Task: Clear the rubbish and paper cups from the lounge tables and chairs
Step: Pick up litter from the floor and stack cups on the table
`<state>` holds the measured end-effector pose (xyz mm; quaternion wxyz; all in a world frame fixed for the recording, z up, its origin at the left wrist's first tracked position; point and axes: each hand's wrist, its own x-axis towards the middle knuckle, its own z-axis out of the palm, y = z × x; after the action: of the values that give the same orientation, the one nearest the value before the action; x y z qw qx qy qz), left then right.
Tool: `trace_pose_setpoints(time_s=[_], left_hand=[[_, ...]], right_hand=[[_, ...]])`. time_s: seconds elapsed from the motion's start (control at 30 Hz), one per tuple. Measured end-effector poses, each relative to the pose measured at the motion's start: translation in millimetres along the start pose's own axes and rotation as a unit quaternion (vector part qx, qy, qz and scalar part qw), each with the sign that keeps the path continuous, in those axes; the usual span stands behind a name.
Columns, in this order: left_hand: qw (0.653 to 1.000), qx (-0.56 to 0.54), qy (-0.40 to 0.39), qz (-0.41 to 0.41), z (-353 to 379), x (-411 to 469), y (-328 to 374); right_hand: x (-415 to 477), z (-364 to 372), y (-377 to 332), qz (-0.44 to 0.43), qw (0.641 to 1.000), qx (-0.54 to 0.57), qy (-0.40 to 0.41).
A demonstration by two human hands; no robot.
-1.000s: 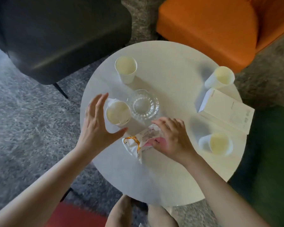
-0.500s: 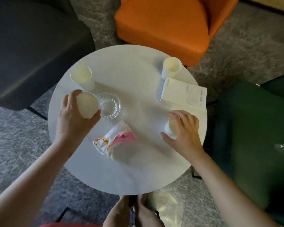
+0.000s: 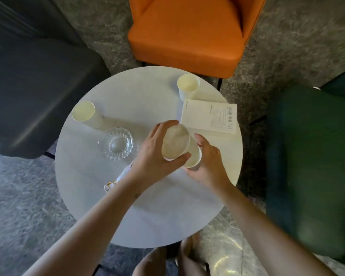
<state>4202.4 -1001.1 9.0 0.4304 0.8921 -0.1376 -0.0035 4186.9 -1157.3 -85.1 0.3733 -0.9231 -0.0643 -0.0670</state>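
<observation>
grips a first paper cup [image 3: 174,142] near the rim with the left hand [image 3: 153,156], thumb on the near side and fingers curled round the far side, above the right half of the round white table [image 3: 147,216]. holds a second paper cup [image 3: 193,163] in the right hand [image 3: 209,166], fingers wrapped round its wall, with the first one tilted and set into its mouth; cannot tell how deep. elsewhere on the table, upright: a left cup [image 3: 86,114] near the dark grey chair [image 3: 28,86], a far cup [image 3: 188,84] at the edge by the orange chair [image 3: 187,32]. also a clear glass dish [image 3: 117,143] just left of the left hand, a white box [image 3: 209,116] lying flat beyond both hands, a crumpled wrapper [image 3: 116,181] mostly hidden under the left forearm, and a green chair [image 3: 307,166] at right.
</observation>
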Motion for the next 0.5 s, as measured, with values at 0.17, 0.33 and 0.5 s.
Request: trace_pose_setpoints(time_s=[0.17,0.33,0.5], left_hand=[[0.995,0.06,-0.077,-0.028,20,2,-10],[0.965,0.196,-0.171,-0.014,32,1,-31],[0.944,0.255,-0.21,0.012,30,-1,-53]], right_hand=[[-2,5,-3,0.004,0.999,0.049,0.009],[4,10,-10,0.056,0.987,0.146,-0.04],[15,25,-13,0.088,0.968,0.227,-0.068]])
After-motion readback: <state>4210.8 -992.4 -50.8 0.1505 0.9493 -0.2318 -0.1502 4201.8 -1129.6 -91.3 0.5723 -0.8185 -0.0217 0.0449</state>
